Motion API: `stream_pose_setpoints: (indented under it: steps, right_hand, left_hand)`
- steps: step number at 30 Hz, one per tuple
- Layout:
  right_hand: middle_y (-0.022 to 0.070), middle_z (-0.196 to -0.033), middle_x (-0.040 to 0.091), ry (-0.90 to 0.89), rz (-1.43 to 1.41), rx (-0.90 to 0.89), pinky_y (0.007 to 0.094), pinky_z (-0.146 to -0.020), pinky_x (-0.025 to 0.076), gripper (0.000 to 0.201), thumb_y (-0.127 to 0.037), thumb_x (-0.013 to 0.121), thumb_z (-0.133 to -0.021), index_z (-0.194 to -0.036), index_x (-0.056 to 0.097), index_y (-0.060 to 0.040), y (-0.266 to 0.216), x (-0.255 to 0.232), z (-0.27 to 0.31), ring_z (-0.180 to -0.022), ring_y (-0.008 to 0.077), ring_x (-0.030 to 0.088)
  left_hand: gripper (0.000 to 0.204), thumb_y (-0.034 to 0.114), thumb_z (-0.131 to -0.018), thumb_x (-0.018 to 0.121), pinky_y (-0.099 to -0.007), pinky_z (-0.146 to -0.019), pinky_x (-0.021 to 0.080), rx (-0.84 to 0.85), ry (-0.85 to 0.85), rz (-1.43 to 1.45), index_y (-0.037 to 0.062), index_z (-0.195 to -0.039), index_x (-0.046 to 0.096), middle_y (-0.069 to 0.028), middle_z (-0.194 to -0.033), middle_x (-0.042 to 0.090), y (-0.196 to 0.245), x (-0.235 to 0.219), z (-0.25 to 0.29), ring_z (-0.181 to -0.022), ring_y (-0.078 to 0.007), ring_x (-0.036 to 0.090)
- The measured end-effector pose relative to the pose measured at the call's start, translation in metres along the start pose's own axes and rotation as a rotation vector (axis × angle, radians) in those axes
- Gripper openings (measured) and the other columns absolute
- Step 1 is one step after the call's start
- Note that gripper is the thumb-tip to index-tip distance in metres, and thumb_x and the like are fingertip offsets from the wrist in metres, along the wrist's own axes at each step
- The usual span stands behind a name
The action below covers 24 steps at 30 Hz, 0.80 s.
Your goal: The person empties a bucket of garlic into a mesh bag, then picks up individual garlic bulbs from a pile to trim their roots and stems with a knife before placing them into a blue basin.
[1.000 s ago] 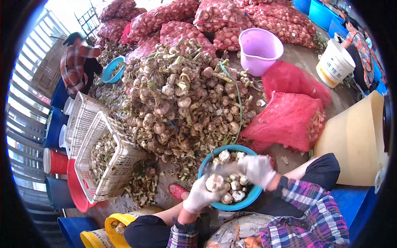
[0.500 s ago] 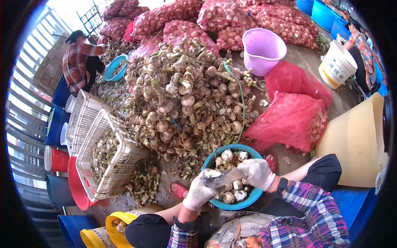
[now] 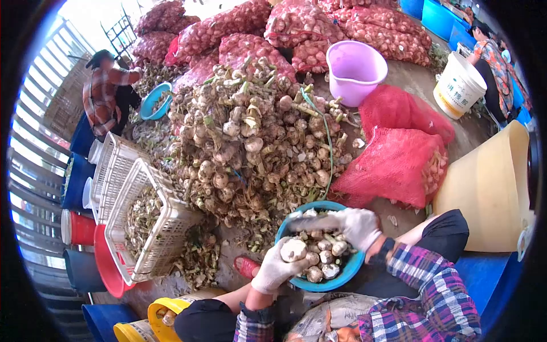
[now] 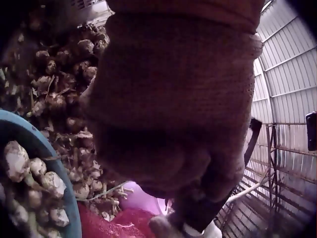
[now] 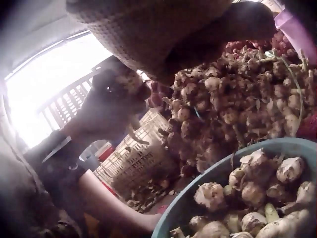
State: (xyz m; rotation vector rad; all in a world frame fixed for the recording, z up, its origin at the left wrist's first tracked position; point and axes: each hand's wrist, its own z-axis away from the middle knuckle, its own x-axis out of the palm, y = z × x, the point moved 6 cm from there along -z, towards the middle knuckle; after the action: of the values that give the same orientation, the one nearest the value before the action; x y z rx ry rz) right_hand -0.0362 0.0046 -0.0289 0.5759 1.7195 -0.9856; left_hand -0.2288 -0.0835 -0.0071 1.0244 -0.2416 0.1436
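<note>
Here the work in hand appears to be trimming garlic bulbs one at a time, judged from how things lie. The garlic heap, untrimmed and still carrying stalks and roots, occupies the floor directly ahead of the seated person. To its right lie red mesh sacks; to its left stands a tilted white crate holding cut stalks. The blue basin sits between the person's knees, just beside the near edge of the heap, and holds cleaned bulbs.

The left hand, gloved, reaches forward from below over the near left rim of the basin. Its fingers are curled round a single garlic bulb, held above the rim. In the left wrist view the glove fills the frame and the bulb is hidden.

The right hand, also gloved, is raised over the far right part of the basin, forearm angled in from the right. Its fingers are closed round a slender pale object that points left toward the heap; whether it is a blade or a stalk cannot be told.

The next move probably calls for bringing the two hands together, so that the right hand's object meets the bulb's stem end, while the left hand keeps the bulb steady over the basin.
</note>
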Motion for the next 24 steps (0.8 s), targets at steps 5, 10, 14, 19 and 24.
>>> stream_pose_setpoints:
  steps: [5,10,14,19,24]
  right_hand:
    - [0.0129,-0.071,0.062,-0.049,-0.275,0.166,0.0442,-0.058,0.049,0.012,-0.026,0.063,-0.085,-0.082,0.062,-0.0143,0.004,-0.019,-0.004,-0.068,0.0339,0.064]
    - [0.0116,-0.073,0.063,-0.089,-0.411,-0.038,0.0451,-0.058,0.049,0.011,-0.028,0.066,-0.082,-0.084,0.063,-0.0171,-0.036,-0.034,-0.008,-0.069,0.0343,0.064]
    - [0.0127,-0.079,0.067,-0.524,-0.170,0.213,0.0437,-0.066,0.053,0.020,-0.029,0.068,-0.081,-0.096,0.066,-0.0165,0.036,0.025,0.004,-0.078,0.0328,0.067]
    - [0.0120,-0.074,0.066,-0.264,-0.417,0.203,0.0413,-0.060,0.052,0.020,-0.033,0.072,-0.080,-0.091,0.068,-0.0165,0.009,-0.004,-0.002,-0.069,0.0331,0.066]
    - [0.0121,-0.070,0.064,-0.366,-0.418,0.109,0.0455,-0.061,0.051,0.013,-0.028,0.065,-0.081,-0.084,0.063,-0.0152,0.005,0.031,0.001,-0.069,0.0342,0.066]
  left_hand:
    - [0.056,0.010,-0.071,0.082,-0.0291,-0.088,0.049,0.181,0.012,-0.105,-0.0012,-0.119,0.054,-0.0066,-0.107,0.063,0.003,-0.002,0.001,-0.100,-0.0129,0.058]
    - [0.024,0.003,-0.065,0.071,-0.0363,-0.083,0.051,0.671,0.036,-1.036,0.0094,-0.087,0.069,-0.0039,-0.095,0.066,0.018,0.028,0.001,-0.091,-0.0263,0.062]
    - [0.018,0.007,-0.064,0.072,-0.0377,-0.083,0.051,0.788,0.073,-1.132,0.0132,-0.080,0.070,-0.0008,-0.095,0.068,0.052,0.038,0.023,-0.092,-0.0268,0.063]
    - [0.014,0.006,-0.066,0.068,-0.0399,-0.082,0.050,0.684,-0.084,-0.897,0.0124,-0.078,0.068,-0.0039,-0.090,0.065,0.012,0.035,-0.010,-0.089,-0.0270,0.062]
    - [0.015,0.005,-0.065,0.069,-0.0392,-0.082,0.050,0.662,-0.005,-0.912,0.0123,-0.078,0.067,-0.0032,-0.094,0.067,0.027,0.025,-0.010,-0.090,-0.0285,0.062]
